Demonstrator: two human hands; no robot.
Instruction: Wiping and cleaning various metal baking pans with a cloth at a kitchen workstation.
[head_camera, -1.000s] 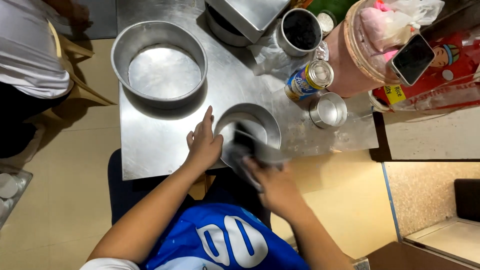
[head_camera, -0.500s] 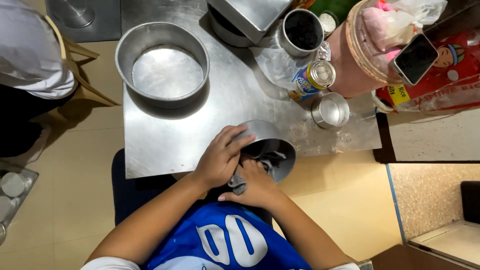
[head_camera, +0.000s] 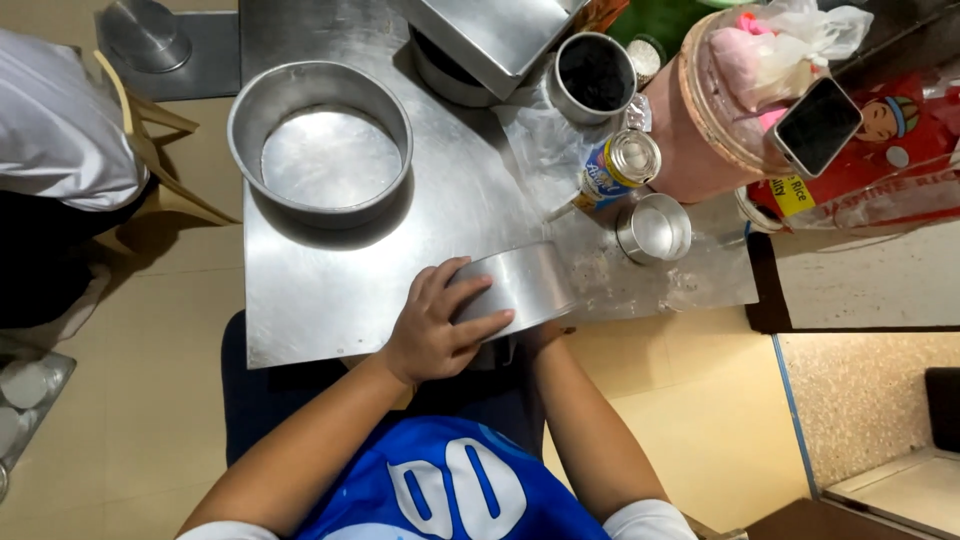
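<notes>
- The left hand (head_camera: 432, 335) wraps the outer wall of a small round metal pan (head_camera: 520, 285), fingers (head_camera: 470, 300) spread over its side and closed on it.
- The pan is tipped on its side at the near edge of the steel table (head_camera: 320, 280), partly past that edge.
- The right hand (head_camera: 543, 335) sits just under and behind the pan, mostly hidden by it; whether it is gripping cannot be told.
- Beyond the grip, well apart to the left, stands a large round pan (head_camera: 320, 145).
- Beyond and to the right of the grip are a labelled tin can (head_camera: 620, 168), a small metal cup (head_camera: 653, 228) and a dark-filled metal pot (head_camera: 595, 75).
</notes>
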